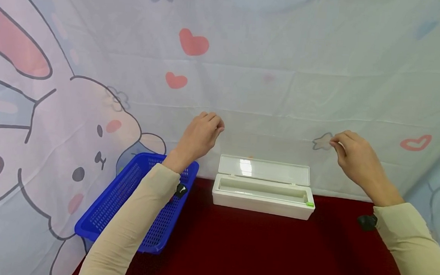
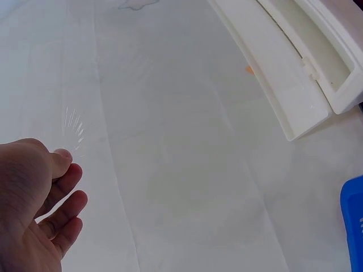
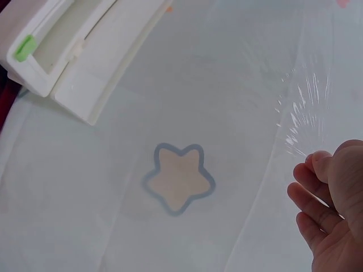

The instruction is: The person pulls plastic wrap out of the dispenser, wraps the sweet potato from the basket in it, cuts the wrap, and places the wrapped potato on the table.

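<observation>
Clear cling film (image 3: 306, 110), visible mainly by its fan of creases in both wrist views, stretches between the raised hands. At one end the left hand (image 1: 201, 135) pinches it between thumb and forefinger. The right hand (image 1: 358, 160) pinches the other end the same way, its remaining fingers loosely bent. Below and between the hands, a long white cling film dispenser (image 1: 263, 204) stands with its lid (image 1: 265, 169) tipped back. A green slide cutter (image 1: 310, 204) sits at its right end. Most of the film's extent is too transparent to make out.
Under the left forearm lies a blue perforated basket (image 1: 104, 208), its contents mostly hidden. A dark red cloth (image 1: 258, 251) covers the table. Behind it hangs a pale curtain (image 1: 269, 94) printed with a rabbit, hearts and stars.
</observation>
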`<state>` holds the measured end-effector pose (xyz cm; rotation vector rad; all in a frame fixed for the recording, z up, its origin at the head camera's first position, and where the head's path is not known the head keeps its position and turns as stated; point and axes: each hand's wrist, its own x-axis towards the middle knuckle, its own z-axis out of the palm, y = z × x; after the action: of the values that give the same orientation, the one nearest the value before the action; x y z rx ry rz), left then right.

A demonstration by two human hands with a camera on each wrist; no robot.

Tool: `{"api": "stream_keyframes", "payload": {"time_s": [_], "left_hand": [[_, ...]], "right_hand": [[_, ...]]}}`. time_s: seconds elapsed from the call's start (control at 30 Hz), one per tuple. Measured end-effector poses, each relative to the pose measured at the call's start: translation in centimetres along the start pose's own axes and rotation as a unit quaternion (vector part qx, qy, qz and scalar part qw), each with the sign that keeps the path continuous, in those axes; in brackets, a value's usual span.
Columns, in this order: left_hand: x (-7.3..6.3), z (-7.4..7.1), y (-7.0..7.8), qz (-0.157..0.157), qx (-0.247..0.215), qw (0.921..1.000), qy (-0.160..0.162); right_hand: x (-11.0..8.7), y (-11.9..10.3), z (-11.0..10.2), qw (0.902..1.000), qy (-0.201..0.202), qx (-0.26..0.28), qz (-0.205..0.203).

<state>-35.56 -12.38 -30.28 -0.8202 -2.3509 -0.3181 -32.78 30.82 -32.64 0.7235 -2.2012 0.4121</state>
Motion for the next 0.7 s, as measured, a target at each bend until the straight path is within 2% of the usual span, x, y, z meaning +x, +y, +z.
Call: {"api": "stream_keyframes", "payload": {"time_s": [0.4, 0.7], "left_hand": [[0.24, -0.21, -0.07, -0.004, -0.010, 0.9999, 0.003], [0.65, -0.70, -0.09, -0.004, -0.011, 0.9999, 0.006]], "right_hand": [[0.38, -0.43, -0.78, 0.9999, -0.014, -0.008, 0.002], [0.95, -0.19, -1.04, 1.0000, -0.003, -0.008, -0.003]]}}
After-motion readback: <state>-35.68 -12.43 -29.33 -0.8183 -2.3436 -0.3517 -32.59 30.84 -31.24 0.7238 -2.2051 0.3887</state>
